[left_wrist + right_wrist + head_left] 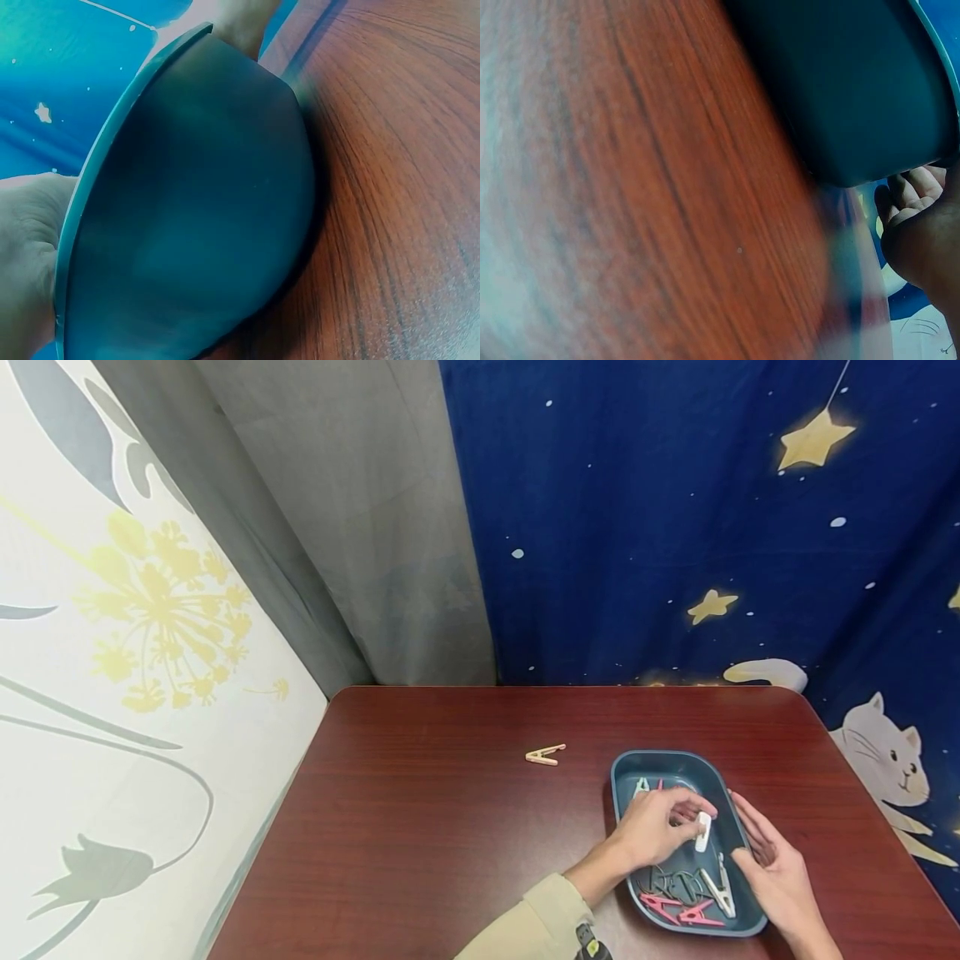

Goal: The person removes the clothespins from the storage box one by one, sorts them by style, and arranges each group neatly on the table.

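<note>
My left hand (660, 827) is over the dark blue plastic tray (663, 754) in the head view, pinching a small white clip (702, 832) between thumb and fingers. My right hand (776, 872) holds the tray's right side, thumb at the rim and fingers outside. Inside the tray lie a white clothespin (724, 897), pink clothespins (697, 914) and dark wire pieces (671, 885). A pale green clothespin (641, 786) shows near the far end, partly hidden. Both wrist views mostly show the tray's outer wall (195, 187); the white clip appears in neither.
A beige clothespin (544, 756) lies on the reddish-brown table (420, 827), left of the tray. Behind the table's far edge hang a grey curtain (360, 527) and a blue star-patterned curtain (622, 527). A white wall with plant prints (247, 760) borders the left side.
</note>
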Tool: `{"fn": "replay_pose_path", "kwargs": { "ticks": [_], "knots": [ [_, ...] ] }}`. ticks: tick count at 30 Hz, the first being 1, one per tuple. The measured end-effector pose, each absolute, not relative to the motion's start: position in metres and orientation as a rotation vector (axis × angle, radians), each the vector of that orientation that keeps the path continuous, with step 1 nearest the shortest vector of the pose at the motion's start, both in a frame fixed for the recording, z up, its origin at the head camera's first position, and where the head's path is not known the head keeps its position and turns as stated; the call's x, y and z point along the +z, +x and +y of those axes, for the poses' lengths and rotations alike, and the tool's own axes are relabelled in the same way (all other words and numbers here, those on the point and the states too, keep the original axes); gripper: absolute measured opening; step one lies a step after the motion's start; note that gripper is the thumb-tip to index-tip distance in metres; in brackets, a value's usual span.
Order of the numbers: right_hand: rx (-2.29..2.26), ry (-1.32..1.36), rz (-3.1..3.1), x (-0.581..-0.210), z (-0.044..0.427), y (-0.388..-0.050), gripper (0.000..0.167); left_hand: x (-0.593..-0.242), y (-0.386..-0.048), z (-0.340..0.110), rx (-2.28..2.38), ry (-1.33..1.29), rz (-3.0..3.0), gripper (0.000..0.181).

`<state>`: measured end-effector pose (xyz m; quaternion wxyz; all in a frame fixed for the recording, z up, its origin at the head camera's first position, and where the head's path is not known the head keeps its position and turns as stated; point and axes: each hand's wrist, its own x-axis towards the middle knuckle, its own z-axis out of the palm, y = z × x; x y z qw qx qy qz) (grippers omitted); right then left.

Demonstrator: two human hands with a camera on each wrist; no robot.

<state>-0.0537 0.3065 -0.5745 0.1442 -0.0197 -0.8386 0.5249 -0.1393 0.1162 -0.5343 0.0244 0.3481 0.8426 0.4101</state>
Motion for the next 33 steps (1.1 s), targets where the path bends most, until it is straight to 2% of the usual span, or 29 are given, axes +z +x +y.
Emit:
{"fn": "replay_pose_path", "kwargs": {
  "ticks": [13,24,33],
  "knots": [
    [1.511,-0.03,-2.402,-0.574,0.306,-0.0535,0.075,-0.5339,-0.1399,0.1144,1.407,1.077,2.6,0.022],
    [1.512,-0.029,-2.39,-0.5738,0.3056,-0.0532,0.074,-0.5318,-0.137,0.1133,1.588,0.959,2.556,0.01],
    [1.493,-0.032,-2.396,-0.5733,0.3054,-0.0534,0.073,-0.534,-0.1373,0.1106,1.728,0.971,2.601,0.008]
  ]
}}
